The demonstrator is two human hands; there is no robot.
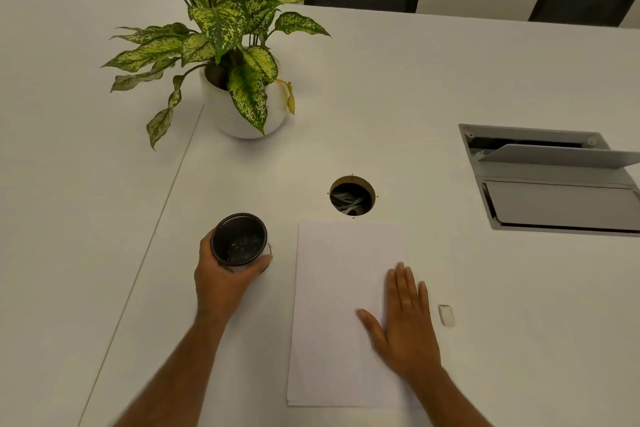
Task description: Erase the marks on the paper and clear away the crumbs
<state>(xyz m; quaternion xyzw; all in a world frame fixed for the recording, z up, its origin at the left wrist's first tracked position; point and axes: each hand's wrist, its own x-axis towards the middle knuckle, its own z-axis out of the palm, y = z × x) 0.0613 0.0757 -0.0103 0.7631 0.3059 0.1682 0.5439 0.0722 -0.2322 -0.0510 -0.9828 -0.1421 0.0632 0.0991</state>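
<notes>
The paper (341, 312) is lying flat on the white table (450, 80), right in front of the person, and honestly I can't make out any marks or crumbs on it from here. The right hand (405, 322) is flat on the sheet's right side, palm down, fingers straight and together with the thumb stuck out to the left, so it's just pressing, not holding anything. Just beside that hand, off the paper's right edge, sits a little white eraser (446, 315) on the table. Over on the left, the left hand (221, 282) is wrapped around a black cup (239, 240) that stands upright near the sheet's top left corner, fingers and thumb curled round its side. Past the paper's top edge there's a round cable hole (352, 195), further right an open hatch (554, 180), and a potted plant (228, 45) farther back.
</notes>
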